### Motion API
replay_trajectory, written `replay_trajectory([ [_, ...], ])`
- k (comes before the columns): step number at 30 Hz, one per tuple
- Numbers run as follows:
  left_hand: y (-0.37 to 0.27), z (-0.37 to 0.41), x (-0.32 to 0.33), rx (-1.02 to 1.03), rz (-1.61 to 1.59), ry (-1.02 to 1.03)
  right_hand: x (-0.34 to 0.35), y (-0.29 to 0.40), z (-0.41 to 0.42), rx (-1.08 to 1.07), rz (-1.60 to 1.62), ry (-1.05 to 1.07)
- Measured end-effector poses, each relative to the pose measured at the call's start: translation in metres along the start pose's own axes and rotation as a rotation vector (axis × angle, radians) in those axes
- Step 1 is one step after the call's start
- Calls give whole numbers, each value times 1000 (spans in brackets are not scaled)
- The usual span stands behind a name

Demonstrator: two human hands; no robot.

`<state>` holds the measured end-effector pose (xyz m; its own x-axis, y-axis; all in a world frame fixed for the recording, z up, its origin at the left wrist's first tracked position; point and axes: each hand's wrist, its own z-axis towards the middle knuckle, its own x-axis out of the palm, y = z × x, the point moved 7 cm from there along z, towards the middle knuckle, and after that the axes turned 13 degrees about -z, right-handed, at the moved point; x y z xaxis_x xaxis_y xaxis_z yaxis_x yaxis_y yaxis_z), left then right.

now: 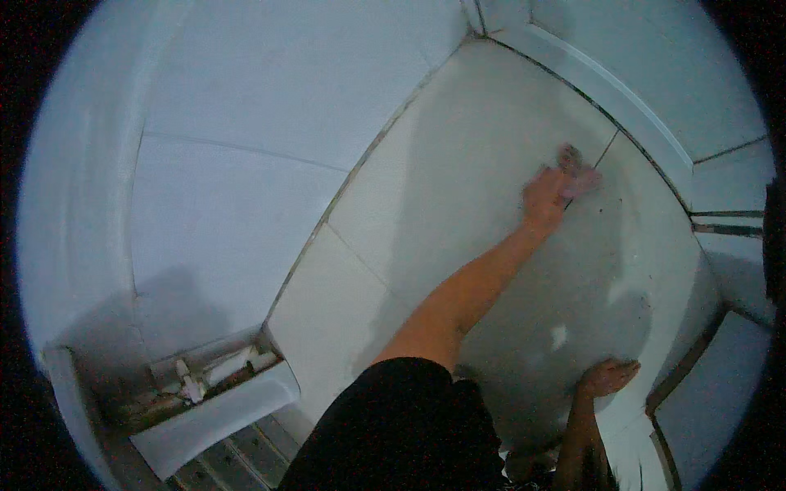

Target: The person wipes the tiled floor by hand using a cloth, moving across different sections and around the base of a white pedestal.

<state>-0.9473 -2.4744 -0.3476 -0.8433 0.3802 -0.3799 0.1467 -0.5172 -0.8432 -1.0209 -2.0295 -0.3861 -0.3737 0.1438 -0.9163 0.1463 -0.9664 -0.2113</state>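
My left hand (pixel 549 187) reaches out over a pale, wet-looking tiled floor (pixel 466 153), close to a tile joint. Its fingers are blurred, and a pinkish and dark patch lies at their tips; whether this is a held object or the fingers themselves cannot be told. Lower right, my right hand (pixel 610 375) is above the same floor with loosely bent fingers and nothing seen in it. A few small dark specks (pixel 601 210) lie beside my left hand. A black sleeve covers my left upper arm.
A tiled wall (pixel 245 208) rises on the left, meeting the floor along a stained joint. At the lower left, a white ledge (pixel 221 417) stands before a recess holding small white items (pixel 191 383). A raised white edge (pixel 620 73) runs along the upper right; a dark-edged panel (pixel 715 393) is lower right.
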Motion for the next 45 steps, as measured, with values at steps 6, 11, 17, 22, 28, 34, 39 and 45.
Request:
replay_trajectory([
  [6, -12, -50, -111, -684, -797, -53, 2, 2, -1, -24, 96, -129],
  [11, 57, -133, -308, -635, -512, -686, 32, -18, 1, 263, 521, 81],
  [17, 147, -170, -372, -298, -147, -752, 36, 3, -8, -69, 9, -97],
  [22, 126, -25, -263, -474, 703, -481, 37, -12, 2, -1, -22, -7],
  [28, 135, 77, -197, -389, 578, -491, -1, 17, 5, 39, 113, 45],
  [34, 155, 165, -108, -117, 784, -213, -6, 29, 9, 100, 87, 179],
  [39, 122, 177, 2, -106, 413, 202, -11, 25, 13, 60, 67, 82],
  [45, 39, 75, 71, -4, 158, 395, -14, 31, 11, 43, -1, 39],
])
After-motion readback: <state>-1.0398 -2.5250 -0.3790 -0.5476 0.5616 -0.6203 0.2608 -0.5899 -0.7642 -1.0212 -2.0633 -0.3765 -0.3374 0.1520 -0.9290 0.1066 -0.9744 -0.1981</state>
